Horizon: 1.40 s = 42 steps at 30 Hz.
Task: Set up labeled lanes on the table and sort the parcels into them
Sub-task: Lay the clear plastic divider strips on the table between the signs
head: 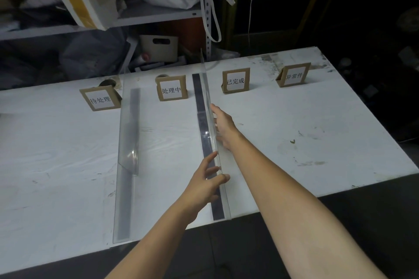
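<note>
Across the white table (294, 120) four lane labels (171, 89) and one clear divider (128, 133) are standing, and we're seating the second divider (204, 97), left hand (204, 179) pinching it, right hand (223, 127) pressing flat, parcels (90, 4) not yet sorted.

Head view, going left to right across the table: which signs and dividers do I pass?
待处理 sign → first clear divider → 处理中 sign → second clear divider, with the left hand pinching it and the right hand flat against it → 已完成 sign → 异常件 sign.
</note>
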Each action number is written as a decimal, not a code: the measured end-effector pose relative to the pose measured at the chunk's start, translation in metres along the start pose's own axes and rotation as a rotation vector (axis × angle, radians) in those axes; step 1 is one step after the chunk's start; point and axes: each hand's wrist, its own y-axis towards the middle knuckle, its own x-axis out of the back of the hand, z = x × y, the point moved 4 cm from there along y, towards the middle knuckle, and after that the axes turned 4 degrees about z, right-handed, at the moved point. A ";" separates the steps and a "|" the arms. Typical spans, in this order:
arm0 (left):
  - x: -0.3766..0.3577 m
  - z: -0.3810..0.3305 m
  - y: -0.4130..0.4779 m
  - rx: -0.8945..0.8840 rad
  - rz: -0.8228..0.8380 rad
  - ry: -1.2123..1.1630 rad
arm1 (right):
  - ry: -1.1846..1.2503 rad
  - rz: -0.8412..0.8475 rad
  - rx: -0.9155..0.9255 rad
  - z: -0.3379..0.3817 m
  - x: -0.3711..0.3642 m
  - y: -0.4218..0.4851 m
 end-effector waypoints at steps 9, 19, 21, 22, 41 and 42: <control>0.007 -0.021 -0.013 0.026 -0.012 0.137 | -0.277 -0.144 0.147 0.029 0.010 -0.020; 0.192 -0.087 -0.119 -0.113 -0.487 0.119 | -0.810 -0.110 0.491 0.112 -0.134 -0.058; 0.248 -0.080 -0.159 -0.092 -0.632 0.132 | -0.835 -0.007 0.516 0.112 -0.192 -0.073; 0.277 -0.072 -0.181 -0.077 -0.704 0.138 | -0.853 0.049 0.524 0.109 -0.223 -0.080; 0.593 0.031 -0.257 0.106 -0.836 0.372 | -0.669 0.271 0.170 -0.038 -0.615 -0.071; 0.596 0.033 -0.248 0.116 -0.804 0.402 | -0.640 0.261 0.149 -0.042 -0.622 -0.065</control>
